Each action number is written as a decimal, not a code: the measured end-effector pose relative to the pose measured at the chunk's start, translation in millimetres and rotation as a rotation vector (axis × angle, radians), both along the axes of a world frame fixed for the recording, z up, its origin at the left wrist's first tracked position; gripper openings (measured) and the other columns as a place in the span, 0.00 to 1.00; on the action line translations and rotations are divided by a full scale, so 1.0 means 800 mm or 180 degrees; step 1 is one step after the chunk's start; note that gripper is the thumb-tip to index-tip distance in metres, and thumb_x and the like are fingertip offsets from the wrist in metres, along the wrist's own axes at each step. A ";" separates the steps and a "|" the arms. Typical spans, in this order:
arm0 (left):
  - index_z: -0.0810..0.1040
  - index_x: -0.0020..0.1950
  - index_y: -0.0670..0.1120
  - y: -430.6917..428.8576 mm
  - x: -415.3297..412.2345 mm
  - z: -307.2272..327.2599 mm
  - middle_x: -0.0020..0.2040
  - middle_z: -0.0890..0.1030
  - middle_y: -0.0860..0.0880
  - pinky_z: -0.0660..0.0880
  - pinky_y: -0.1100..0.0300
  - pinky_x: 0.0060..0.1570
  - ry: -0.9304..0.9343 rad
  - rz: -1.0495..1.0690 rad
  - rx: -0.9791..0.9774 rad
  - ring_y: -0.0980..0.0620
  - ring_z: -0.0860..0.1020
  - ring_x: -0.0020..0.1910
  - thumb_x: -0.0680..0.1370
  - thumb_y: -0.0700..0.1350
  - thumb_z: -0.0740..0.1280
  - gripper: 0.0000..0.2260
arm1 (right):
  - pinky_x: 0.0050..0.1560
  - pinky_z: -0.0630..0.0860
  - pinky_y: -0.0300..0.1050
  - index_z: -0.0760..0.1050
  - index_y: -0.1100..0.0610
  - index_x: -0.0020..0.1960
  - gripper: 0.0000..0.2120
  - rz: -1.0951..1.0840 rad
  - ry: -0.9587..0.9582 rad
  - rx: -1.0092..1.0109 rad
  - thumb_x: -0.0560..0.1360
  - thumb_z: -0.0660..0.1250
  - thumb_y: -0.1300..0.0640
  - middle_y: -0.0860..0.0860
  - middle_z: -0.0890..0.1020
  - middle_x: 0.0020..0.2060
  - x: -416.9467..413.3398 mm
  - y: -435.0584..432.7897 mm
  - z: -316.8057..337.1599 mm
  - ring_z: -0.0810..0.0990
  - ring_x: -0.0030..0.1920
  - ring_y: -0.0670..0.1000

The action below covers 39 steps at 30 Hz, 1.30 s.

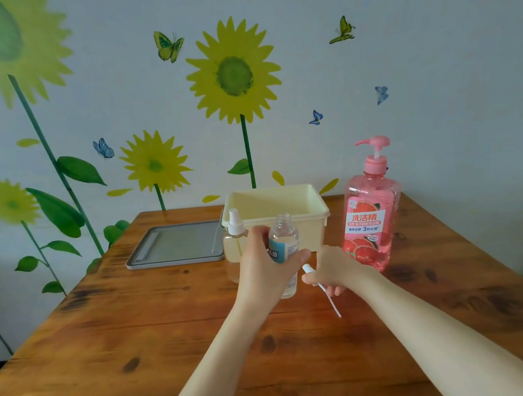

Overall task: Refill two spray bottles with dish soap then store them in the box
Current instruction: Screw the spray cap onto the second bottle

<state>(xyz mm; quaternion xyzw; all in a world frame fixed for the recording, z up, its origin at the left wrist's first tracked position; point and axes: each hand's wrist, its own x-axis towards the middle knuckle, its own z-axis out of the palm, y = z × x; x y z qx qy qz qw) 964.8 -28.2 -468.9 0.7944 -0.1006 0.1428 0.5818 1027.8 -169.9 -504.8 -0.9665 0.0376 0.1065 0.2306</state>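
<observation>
Spray bottle (284, 237), small and clear with a blue and white label, is held upright in the left hand (265, 271), whose fingers and thumb wrap around its middle. Its neck is open, with no top on it, and a little clear liquid sits at the bottom, showing below the hand.

Just beside the left hand, on its thumb side, the right hand (335, 269) is curled around the white spray head (307, 269). The white tip pokes out towards the left hand, and the thin dip tube slants down from under the fingers, close above the wooden table (108, 340).

Directly behind the left hand stands a second spray bottle (233, 238), upright with its white spray top on, holding pale yellowish liquid. It is partly hidden by the hand.

Beyond both hands sits an open cream box (312, 228), with the second bottle against its front left corner. A flat grey tray (175, 246) lies beyond and outward of the left hand, beside the box.

Just past the right hand, on its outer side, stands a large pink dish soap bottle (371, 219) with a pump top, upright on the table.
</observation>
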 end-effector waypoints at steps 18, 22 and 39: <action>0.67 0.57 0.46 -0.005 0.009 0.051 0.50 0.75 0.50 0.72 0.78 0.32 -0.0249 0.0007 -0.0339 0.60 0.75 0.41 0.69 0.43 0.74 0.22 | 0.44 0.77 0.48 0.77 0.62 0.48 0.12 0.0581 -0.2105 0.1287 0.78 0.63 0.53 0.57 0.83 0.40 -0.029 0.003 0.188 0.82 0.39 0.50; 0.67 0.61 0.45 -0.009 0.009 0.057 0.52 0.75 0.51 0.71 0.71 0.31 -0.0235 0.0064 -0.0240 0.56 0.75 0.46 0.70 0.45 0.74 0.24 | 0.45 0.76 0.47 0.77 0.64 0.50 0.13 0.0676 -0.2243 0.1318 0.78 0.62 0.54 0.57 0.83 0.41 -0.032 0.001 0.214 0.82 0.39 0.50; 0.67 0.63 0.45 -0.015 0.011 0.062 0.54 0.74 0.51 0.69 0.72 0.31 -0.0179 0.0242 0.0020 0.55 0.74 0.50 0.70 0.47 0.73 0.25 | 0.36 0.75 0.36 0.75 0.63 0.50 0.11 0.1091 -0.2708 0.1751 0.80 0.60 0.56 0.52 0.79 0.40 -0.053 0.009 0.274 0.80 0.35 0.45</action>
